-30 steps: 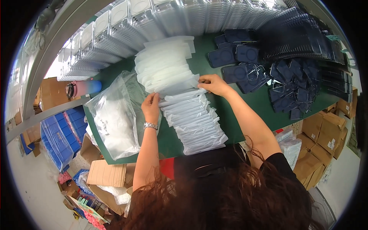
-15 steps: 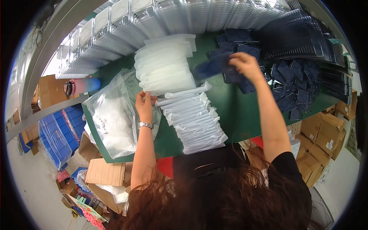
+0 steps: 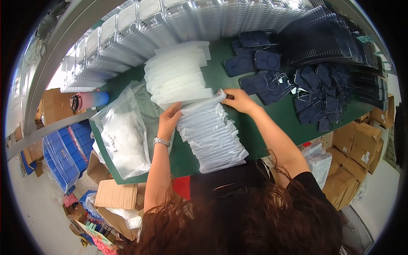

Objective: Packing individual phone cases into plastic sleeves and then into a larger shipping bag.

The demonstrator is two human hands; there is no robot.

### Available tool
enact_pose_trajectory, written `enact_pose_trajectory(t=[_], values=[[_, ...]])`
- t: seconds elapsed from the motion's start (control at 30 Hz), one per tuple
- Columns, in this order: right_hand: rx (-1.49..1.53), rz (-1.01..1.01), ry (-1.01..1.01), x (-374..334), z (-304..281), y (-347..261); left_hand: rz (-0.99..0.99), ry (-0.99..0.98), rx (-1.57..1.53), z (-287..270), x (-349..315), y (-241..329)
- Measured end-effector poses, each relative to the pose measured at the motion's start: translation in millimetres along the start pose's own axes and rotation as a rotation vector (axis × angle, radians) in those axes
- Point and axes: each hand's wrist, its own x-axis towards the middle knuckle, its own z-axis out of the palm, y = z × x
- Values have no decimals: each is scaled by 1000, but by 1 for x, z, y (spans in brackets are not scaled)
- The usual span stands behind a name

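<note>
A translucent sleeve lies mid-frame, at the upper end of a row of white packets. The right hand pinches its right end; the left hand curls narrowly at its left — whether it grips is hard to tell. Loose sleeves spread just above; dark cases crowd the green worktop at upper right — clear trays line the top.

The head-worn fisheye camera looks down at close range onto the table, left hand and right hand.
</note>
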Motion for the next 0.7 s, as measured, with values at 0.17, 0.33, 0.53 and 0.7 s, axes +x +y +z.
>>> enact_pose_trajectory(t=[0.17, 0.33, 0.53, 0.7], values=[[114, 228, -27, 17, 24, -25, -3, 166, -37, -1, 2, -23], [71, 76, 73, 23, 42, -26, 63, 349, -23, 2, -2, -35], [224, 111, -60, 21, 31, -28, 29, 474, -117, -2, -3, -36], [239, 240, 108, 18, -12, -15, -14, 522, -243, -24, -2, -45]])
